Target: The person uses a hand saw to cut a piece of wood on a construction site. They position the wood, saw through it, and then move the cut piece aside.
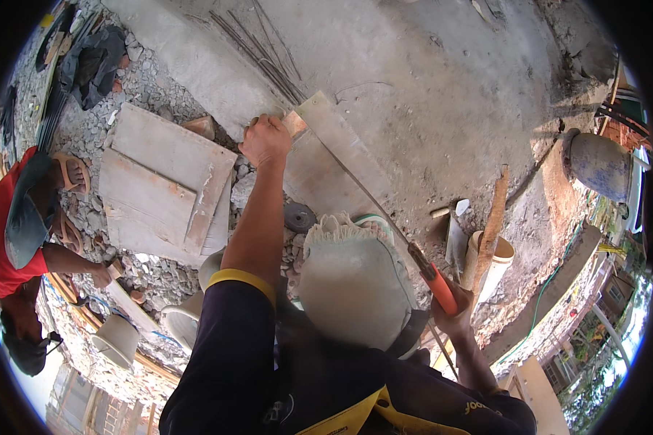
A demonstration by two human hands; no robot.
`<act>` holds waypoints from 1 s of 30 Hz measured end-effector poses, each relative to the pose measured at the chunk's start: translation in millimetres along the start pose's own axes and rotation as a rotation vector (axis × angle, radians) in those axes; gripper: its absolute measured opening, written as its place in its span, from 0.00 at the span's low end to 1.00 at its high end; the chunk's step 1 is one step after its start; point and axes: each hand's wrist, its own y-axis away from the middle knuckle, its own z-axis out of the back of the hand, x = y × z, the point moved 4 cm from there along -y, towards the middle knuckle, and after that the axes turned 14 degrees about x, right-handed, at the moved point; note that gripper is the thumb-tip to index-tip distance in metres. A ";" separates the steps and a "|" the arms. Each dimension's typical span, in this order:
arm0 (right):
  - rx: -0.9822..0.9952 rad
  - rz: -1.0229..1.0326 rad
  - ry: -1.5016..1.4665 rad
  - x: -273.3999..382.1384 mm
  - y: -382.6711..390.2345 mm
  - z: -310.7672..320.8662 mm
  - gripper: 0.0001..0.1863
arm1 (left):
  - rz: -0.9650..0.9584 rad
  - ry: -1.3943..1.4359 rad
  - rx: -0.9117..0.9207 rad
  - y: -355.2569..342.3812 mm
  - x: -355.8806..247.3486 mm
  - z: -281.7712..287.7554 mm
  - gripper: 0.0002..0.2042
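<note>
Two bare hands in view on my end, watching this one remotely through the head cam. Left hand (pixel 265 141) has its fingers curled tight next to a small brown block (pixel 296 124), and honestly I can't tell what's clamped inside, if anything. Right hand (pixel 454 316) is easier to read: fingers wrapped around an orange handle (pixel 441 291), nice and snug.

A long thin dark rod (pixel 355 177) runs slantwise from beside the left fingers down to that handle in the right fingers, so it bridges the gap between the hands. It passes over a grey board (pixel 319 181), which sits just right of the left fingers.

Beyond the left fingers I've got a bundle of thin metal rods (pixel 272 72) on the concrete floor (pixel 428 109). Left of them there's a wooden panel (pixel 152 156) lying on rubble, plus a dark disc (pixel 299 217) a bit nearer to me, by the forearm.

Around the right fingers it's busier: a rough wooden stick (pixel 495 210) leaning at a white bucket (pixel 495 279), both just off to the right, and a trowel (pixel 456 243) a little farther out.

Well off to the left of the left fingers, a co-worker in a red shirt (pixel 3 217) is bent over, one hand down near the stones.
</note>
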 end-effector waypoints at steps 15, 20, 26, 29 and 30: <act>-0.017 0.026 -0.093 -7.8 -37.4 -19.0 0.27 | 0.062 -0.047 0.053 1.9 0.2 -0.2 0.19; -0.004 -0.089 -0.363 -11.1 -77.0 -39.0 0.26 | 0.077 -0.048 0.042 1.1 1.9 2.0 0.19; -0.037 0.045 0.082 -10.8 8.0 -3.7 0.27 | 0.042 -0.051 -0.002 -2.5 2.0 -4.5 0.18; -0.019 0.028 -0.137 -17.1 -46.2 -28.2 0.27 | 0.040 -0.060 -0.029 0.5 -0.8 -0.5 0.18; 0.033 -0.046 -0.235 -21.3 -67.4 -43.5 0.27 | 0.037 -0.073 -0.021 -0.4 -3.3 1.5 0.18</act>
